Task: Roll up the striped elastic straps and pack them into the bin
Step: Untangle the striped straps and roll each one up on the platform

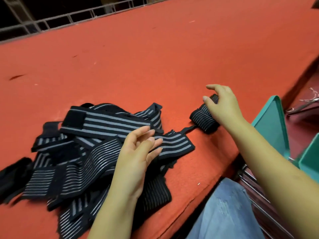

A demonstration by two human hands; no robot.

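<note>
Head view: R hand (222, 102) fingers round rolled strap (203, 119), L hand (138, 152) fingers loose, apart.

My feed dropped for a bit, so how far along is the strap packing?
Done: one rolled strap sits on the red table, the right hand curled over it. In hand: the left hand hovers open over the pile of unrolled straps. Left: that roll is not yet in the green bin, whose inside I cannot see, and the pile needs rolling.
</note>
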